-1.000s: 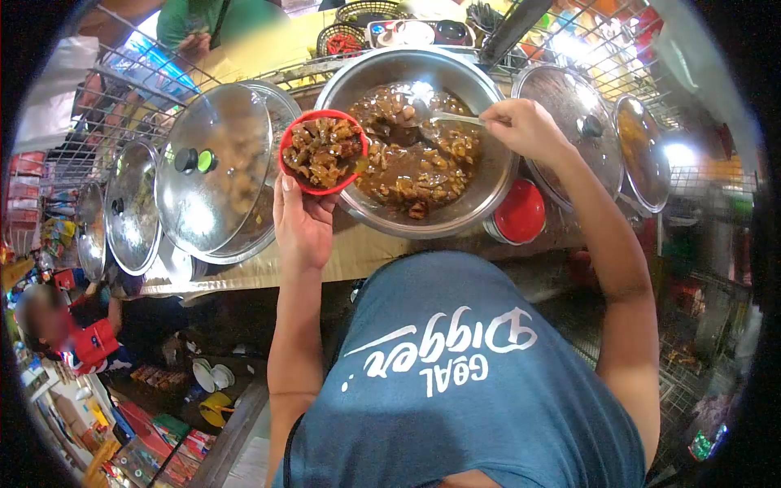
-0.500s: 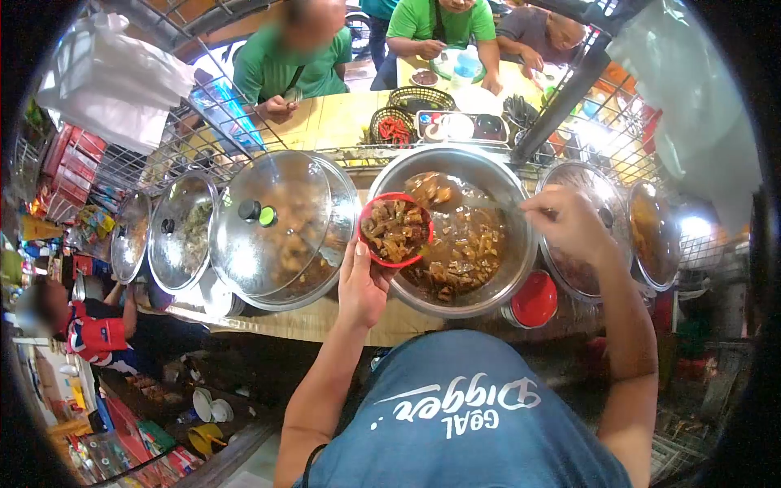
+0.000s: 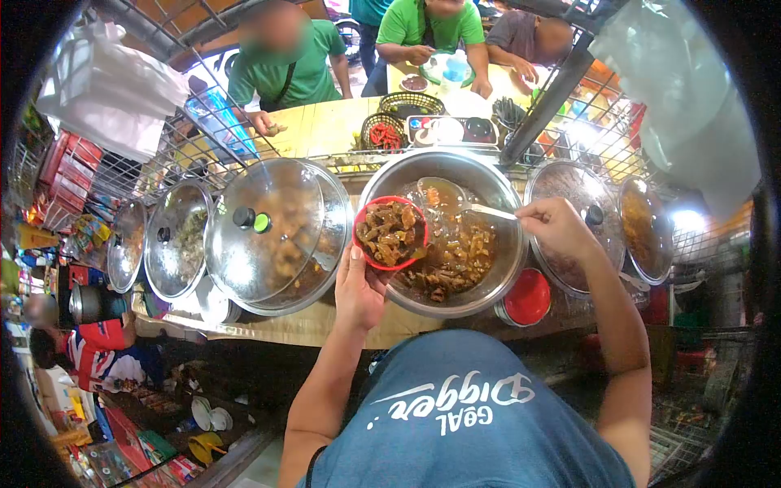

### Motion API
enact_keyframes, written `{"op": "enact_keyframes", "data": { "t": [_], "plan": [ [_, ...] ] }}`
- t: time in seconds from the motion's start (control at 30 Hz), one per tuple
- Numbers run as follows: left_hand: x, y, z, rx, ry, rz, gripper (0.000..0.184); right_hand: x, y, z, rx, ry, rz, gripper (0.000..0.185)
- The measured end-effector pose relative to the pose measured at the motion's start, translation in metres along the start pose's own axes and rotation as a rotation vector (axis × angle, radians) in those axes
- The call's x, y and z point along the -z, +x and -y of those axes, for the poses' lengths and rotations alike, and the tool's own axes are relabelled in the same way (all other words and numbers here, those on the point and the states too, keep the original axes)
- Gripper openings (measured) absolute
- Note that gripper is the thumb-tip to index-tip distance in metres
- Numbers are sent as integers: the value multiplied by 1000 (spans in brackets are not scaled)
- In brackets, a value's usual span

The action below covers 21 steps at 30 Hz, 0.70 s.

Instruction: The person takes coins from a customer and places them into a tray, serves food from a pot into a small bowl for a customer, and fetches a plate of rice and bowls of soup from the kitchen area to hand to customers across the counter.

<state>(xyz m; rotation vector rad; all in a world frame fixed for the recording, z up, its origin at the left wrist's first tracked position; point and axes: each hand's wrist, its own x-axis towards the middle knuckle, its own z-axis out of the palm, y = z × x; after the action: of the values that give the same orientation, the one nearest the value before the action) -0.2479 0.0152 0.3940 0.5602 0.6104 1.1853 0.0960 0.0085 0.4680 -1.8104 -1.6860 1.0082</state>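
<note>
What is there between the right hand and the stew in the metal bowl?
The ladle, gripped by the right hand; the head view shows it.

Left arm [image 3: 325,390] extended forward, left fingers [image 3: 379,281] curled; right arm [image 3: 625,325] bent, right fingers [image 3: 534,215] pinched together.

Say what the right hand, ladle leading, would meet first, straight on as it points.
Probably the red bowl in the left hand, though depth is unclear; the ladle might meet the basin wall instead.

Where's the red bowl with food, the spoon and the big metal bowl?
Red bowl [image 3: 390,265]: head view, lower rim.
Spoon [image 3: 492,212]: head view, handle.
Big metal bowl [image 3: 506,244]: head view, inner right wall.
</note>
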Motion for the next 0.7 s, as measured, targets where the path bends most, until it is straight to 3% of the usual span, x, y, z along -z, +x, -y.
{"op": "enact_keyframes", "data": {
  "t": [0.07,0.13,0.17,0.23,0.33,0.47,0.57,0.7],
  "plan": [
    [-1,1,-3,-20,15,19,44,1,-1,-2,8,-47,-60,21],
    [-4,1,-5,-30,3,6,45,0,-4,-2,201,-335,-143,19],
    [-4,1,-5,-21,7,11,45,-2,-4,-2,192,-331,-148,19],
    [-2,0,-5,-43,-25,-47,41,-9,-1,-1,244,-617,-125,18],
    [3,0,-4,-42,13,-41,41,-27,17,-6,87,-684,-82,17],
    [7,-1,-2,-65,14,-65,38,-62,42,-27,53,-707,-83,17],
    [12,-5,-7,-71,6,-95,37,-70,37,-22,203,-626,-10,18],
    [15,-8,-11,-77,0,-81,38,-44,26,-14,94,-431,-32,19]
  ]
}}
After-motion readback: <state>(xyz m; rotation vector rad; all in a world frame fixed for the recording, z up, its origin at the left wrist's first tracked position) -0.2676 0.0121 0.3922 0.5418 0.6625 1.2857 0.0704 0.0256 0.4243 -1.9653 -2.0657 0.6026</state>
